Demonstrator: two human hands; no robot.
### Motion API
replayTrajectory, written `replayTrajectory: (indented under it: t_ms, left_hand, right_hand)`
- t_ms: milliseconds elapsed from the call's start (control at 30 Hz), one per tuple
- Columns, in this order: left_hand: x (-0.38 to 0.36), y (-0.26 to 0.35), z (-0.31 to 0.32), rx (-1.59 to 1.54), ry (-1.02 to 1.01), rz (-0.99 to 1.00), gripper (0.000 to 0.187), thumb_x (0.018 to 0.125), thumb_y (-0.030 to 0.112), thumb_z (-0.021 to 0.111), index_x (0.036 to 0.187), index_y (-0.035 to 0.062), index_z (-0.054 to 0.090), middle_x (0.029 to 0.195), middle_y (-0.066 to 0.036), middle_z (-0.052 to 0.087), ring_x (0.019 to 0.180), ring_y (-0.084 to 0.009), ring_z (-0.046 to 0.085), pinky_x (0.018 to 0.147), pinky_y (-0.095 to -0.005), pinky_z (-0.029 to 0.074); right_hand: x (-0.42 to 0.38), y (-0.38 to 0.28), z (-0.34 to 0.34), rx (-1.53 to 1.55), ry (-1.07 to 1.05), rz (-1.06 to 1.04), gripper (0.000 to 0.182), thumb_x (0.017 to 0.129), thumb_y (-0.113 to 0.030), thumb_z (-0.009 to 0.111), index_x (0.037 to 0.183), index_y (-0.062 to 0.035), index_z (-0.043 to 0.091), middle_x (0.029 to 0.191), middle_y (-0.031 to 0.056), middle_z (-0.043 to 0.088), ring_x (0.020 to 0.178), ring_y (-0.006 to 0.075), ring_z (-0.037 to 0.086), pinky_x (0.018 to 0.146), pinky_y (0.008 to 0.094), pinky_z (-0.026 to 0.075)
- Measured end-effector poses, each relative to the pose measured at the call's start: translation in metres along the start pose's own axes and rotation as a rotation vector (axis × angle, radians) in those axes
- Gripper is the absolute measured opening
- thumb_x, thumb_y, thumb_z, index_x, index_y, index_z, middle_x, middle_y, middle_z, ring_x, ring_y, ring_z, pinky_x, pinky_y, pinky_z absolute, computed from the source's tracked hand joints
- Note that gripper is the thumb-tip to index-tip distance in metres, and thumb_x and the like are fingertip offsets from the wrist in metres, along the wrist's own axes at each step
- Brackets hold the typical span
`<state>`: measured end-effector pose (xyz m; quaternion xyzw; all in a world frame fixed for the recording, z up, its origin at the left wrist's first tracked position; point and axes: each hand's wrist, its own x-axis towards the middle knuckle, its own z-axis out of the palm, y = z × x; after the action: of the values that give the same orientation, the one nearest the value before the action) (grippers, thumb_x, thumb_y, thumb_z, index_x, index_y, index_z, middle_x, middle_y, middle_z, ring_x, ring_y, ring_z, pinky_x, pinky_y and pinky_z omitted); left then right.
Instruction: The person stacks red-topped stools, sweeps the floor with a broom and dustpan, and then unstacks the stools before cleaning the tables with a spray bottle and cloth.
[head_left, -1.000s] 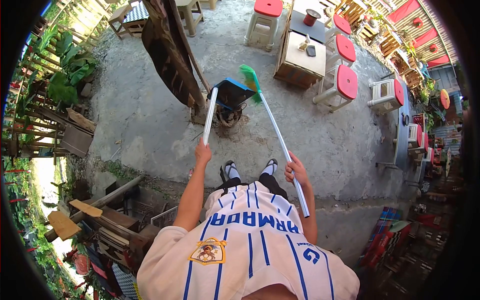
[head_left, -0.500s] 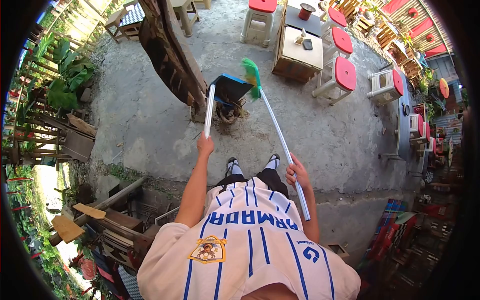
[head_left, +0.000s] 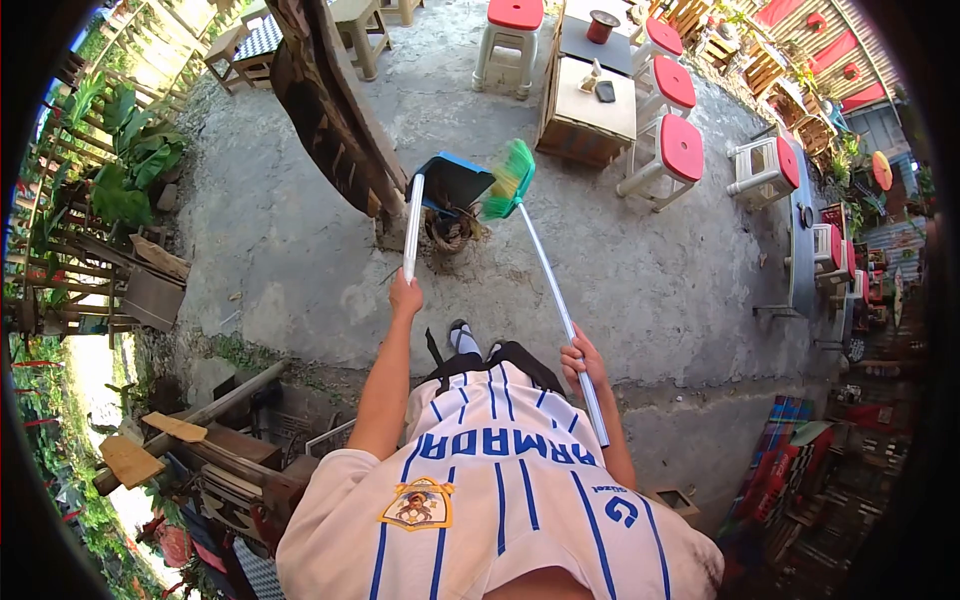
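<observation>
My left hand point(head_left: 406, 294) is wrapped round the silver handle of a long-handled dustpan point(head_left: 460, 180), whose dark pan has a blue rim. The pan is held out ahead of me, beside a leaning wooden post and over a coil of rope at its foot. My right hand point(head_left: 583, 361) grips the silver pole of a broom point(head_left: 515, 190) with green and yellowish bristles. The broom head is just right of the pan, bristles turned toward it, with a small gap visible. Whether the pan holds anything cannot be made out.
The leaning wooden post point(head_left: 345, 120) rises ahead left, with coiled rope point(head_left: 447, 232) at its base. A low wooden table point(head_left: 595, 105) and red-topped stools point(head_left: 668, 150) stand ahead right. Wood pieces point(head_left: 150, 290) lie at left. Grey concrete floor point(head_left: 300, 260) spreads around me.
The broom head has swung slightly and now shows more of its bristles. My feet have shifted in a step, and the surroundings have slid slightly left in view. Both hands keep their grips.
</observation>
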<state>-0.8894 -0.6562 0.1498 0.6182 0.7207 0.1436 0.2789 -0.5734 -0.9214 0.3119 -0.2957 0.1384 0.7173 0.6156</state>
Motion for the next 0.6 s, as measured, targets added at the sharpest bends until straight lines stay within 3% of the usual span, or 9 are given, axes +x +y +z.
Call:
replayTrajectory:
  t_ms: [100,200,300,400,600]
  left_hand:
    - [-0.002,0.004,0.001,-0.007,-0.007,-0.015,0.050,0.089,0.021,0.057,0.135,0.0063,0.043,0.108,-0.025,0.062,0.100,-0.0433,0.060,0.085,-0.0505,0.047]
    - [-0.004,0.011,-0.004,0.003,-0.090,-0.104,0.055,0.089,0.026,0.056,0.137,0.0031,0.043,0.120,-0.025,0.059,0.110,-0.0418,0.057,0.093,-0.0478,0.044]
    - [-0.005,0.012,-0.001,-0.002,-0.101,-0.102,0.054,0.089,0.026,0.056,0.136,0.0030,0.043,0.119,-0.025,0.060,0.108,-0.0419,0.058,0.092,-0.0481,0.045]
    - [-0.007,0.005,0.009,-0.044,-0.008,-0.004,0.051,0.089,0.023,0.056,0.134,0.0045,0.043,0.104,-0.026,0.064,0.096,-0.0447,0.061,0.084,-0.0521,0.046]
    - [-0.013,0.008,0.009,-0.084,-0.005,0.015,0.050,0.089,0.023,0.057,0.133,0.0035,0.044,0.106,-0.025,0.064,0.097,-0.0442,0.061,0.084,-0.0518,0.046]
  right_hand:
    - [-0.004,-0.005,-0.011,-0.066,0.021,-0.001,0.051,0.100,-0.016,0.042,0.147,-0.0274,0.027,0.068,-0.0023,0.036,0.046,0.0051,0.035,0.037,0.0199,0.031]
    - [-0.006,-0.010,-0.016,-0.081,0.066,0.018,0.052,0.100,-0.015,0.042,0.147,-0.0284,0.025,0.068,-0.0026,0.037,0.046,0.0052,0.035,0.038,0.0206,0.030]
    - [-0.008,-0.009,-0.015,-0.046,0.079,0.058,0.051,0.100,-0.015,0.041,0.147,-0.0280,0.026,0.068,-0.0029,0.037,0.046,0.0048,0.035,0.038,0.0208,0.030]
    - [0.001,-0.003,-0.005,0.036,0.038,0.113,0.050,0.100,-0.015,0.041,0.146,-0.0277,0.027,0.067,-0.0032,0.037,0.046,0.0045,0.035,0.038,0.0210,0.030]
    - [0.025,0.027,0.007,0.026,-0.005,0.167,0.048,0.101,-0.016,0.041,0.145,-0.0288,0.027,0.066,-0.0034,0.036,0.046,0.0054,0.035,0.038,0.0225,0.031]
